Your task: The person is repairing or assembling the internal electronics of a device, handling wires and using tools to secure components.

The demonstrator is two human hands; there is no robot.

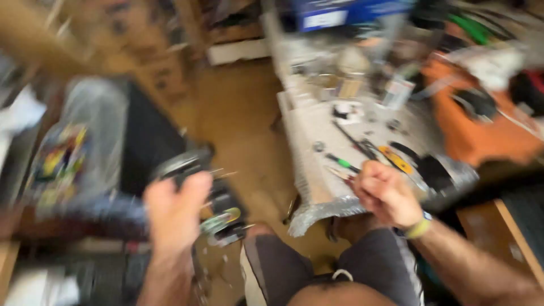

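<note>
Below the head camera, a blurred dark mechanical part [195,170] is gripped by the left hand [173,212], held over the brown floor [243,124], beside a plastic-wrapped bundle [73,141]. At the near edge of a bubble-wrap-covered table [317,204], the right hand [385,192] is closed into a fist; whether anything is held cannot be told. A green-handled screwdriver [341,163] lies just beside it.
</note>
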